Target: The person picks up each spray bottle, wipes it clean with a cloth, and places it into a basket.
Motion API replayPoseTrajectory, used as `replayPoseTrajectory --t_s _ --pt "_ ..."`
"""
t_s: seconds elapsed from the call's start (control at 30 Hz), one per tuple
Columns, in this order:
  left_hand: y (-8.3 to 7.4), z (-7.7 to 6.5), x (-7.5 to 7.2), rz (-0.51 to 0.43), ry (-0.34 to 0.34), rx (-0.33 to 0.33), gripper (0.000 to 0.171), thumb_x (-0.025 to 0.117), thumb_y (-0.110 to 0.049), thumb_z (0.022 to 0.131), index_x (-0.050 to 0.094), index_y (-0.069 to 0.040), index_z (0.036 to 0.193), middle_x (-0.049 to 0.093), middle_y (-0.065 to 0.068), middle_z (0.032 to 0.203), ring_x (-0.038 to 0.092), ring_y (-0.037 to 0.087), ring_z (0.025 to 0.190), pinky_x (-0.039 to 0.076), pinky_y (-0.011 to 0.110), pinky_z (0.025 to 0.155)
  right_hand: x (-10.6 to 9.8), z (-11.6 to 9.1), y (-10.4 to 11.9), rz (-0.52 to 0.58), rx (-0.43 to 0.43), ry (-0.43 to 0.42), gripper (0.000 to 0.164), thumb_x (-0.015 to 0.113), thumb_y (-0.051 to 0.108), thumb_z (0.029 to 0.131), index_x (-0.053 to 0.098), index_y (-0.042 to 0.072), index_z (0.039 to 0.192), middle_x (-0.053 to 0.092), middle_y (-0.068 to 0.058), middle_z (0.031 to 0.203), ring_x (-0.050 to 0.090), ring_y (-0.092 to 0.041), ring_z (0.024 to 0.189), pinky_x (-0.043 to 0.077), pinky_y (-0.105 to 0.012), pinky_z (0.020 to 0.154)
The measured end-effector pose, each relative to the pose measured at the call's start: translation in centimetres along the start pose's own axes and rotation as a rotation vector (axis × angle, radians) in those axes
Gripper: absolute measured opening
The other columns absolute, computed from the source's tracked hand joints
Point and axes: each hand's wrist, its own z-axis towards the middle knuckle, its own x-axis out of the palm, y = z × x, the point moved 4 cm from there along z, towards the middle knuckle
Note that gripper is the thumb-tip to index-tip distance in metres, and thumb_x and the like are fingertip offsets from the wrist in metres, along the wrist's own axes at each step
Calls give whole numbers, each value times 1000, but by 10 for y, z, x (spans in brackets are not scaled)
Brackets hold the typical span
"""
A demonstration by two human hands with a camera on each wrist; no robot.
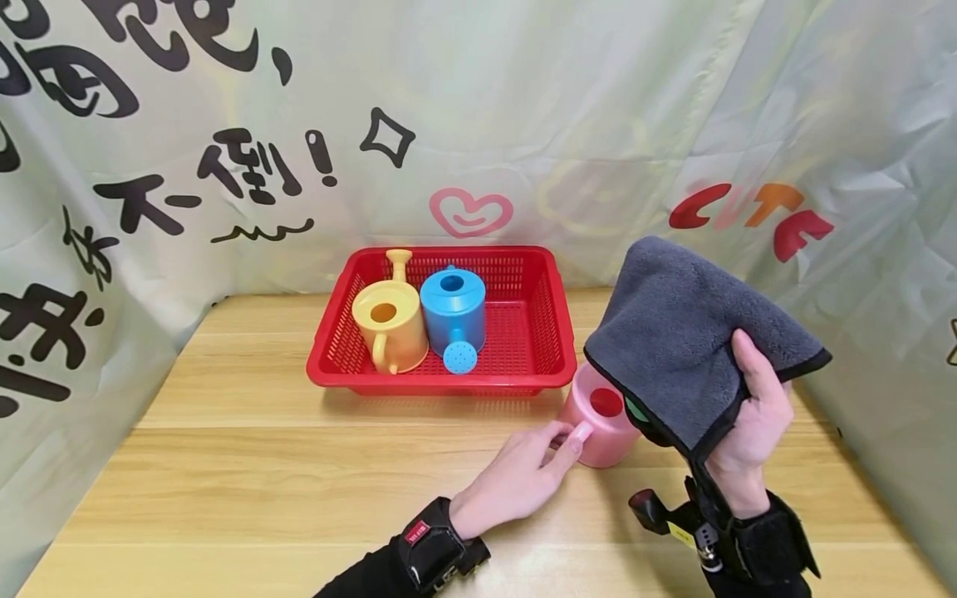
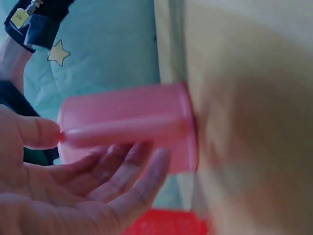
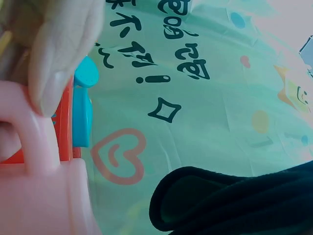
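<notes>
A pink watering can (image 1: 598,423) stands upright on the table, just outside the basket's front right corner. My left hand (image 1: 527,469) is at its handle, with the thumb on the handle's top and the fingers curled behind it in the left wrist view. My right hand (image 1: 755,407) grips a grey cloth (image 1: 695,332) with black edging, raised above and right of the can. Part of the can's right side is hidden by the cloth. The right wrist view shows the cloth (image 3: 220,200) as a dark fold beside the can's handle (image 3: 39,132).
A red basket (image 1: 441,380) sits at the back of the table (image 1: 299,490). It holds a yellow watering can (image 1: 404,332) and a blue watering can (image 1: 452,307) side by side. A printed curtain (image 1: 523,108) hangs behind and at the sides.
</notes>
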Motion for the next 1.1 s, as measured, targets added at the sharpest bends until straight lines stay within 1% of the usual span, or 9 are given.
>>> replayPoseTrajectory --t_s 0.2,0.23,0.33,0.5,0.6,0.7,0.8,0.87,1.1 --pt "-5 -5 -22 70 -140 48 30 50 -30 105 68 -10 119 69 -4 101 61 3 90 52 21 83 0 0 0 -28 -5 -2 24 41 2 103 61 -1 117 72 -9 106 72 -18 94 57 -25 83" --pt "-6 -6 -26 66 -151 54 29 51 -29 104 69 -10 117 70 -4 99 61 3 87 52 19 80 -1 0 0 13 14 2 24 41 1 102 60 -2 117 72 -11 106 72 -20 94 58 -27 83" --pt "-11 -8 -39 55 -183 69 23 53 -25 103 72 -13 107 69 -6 87 60 1 78 51 17 72 -1 0 0 8 17 -14 25 40 1 103 60 -2 117 72 -11 106 72 -20 93 58 -27 82" --pt "-15 -12 -59 7 -287 96 14 57 -21 101 71 -17 98 65 -8 79 59 3 75 52 20 71 1 -1 -1 0 7 -3 23 42 1 102 60 -3 117 72 -11 104 72 -20 91 58 -26 81" --pt "-16 -14 -67 -66 -342 110 12 59 -18 100 68 -14 107 69 -4 92 63 6 84 56 23 79 2 -1 -3 76 43 40 24 39 -1 103 59 -6 116 71 -15 105 72 -23 91 59 -29 81" --pt "-17 -16 -72 -124 -368 125 20 60 -16 100 62 -12 120 70 1 105 64 8 94 57 24 88 1 -1 -4 130 77 73 26 36 -2 103 57 -7 117 70 -17 106 72 -26 93 59 -31 82" --pt "-19 -16 -75 -133 -382 151 27 59 -17 101 57 -12 127 68 3 113 64 11 102 55 28 94 1 -2 -4 180 101 110 29 32 -4 104 56 -8 119 70 -20 108 72 -29 95 59 -33 83" --pt "-20 -17 -77 -131 -387 163 31 60 -18 101 55 -12 130 66 3 119 63 13 110 54 33 100 0 -3 -6 277 158 160 31 29 -5 105 54 -10 121 68 -23 110 71 -33 96 59 -37 84" --pt "-21 -18 -82 -173 -363 178 46 58 -26 102 45 -17 145 55 -1 145 48 18 139 39 50 117 -7 -13 -16 228 322 293 36 28 -4 106 59 -7 123 71 -20 112 73 -29 99 60 -34 85"
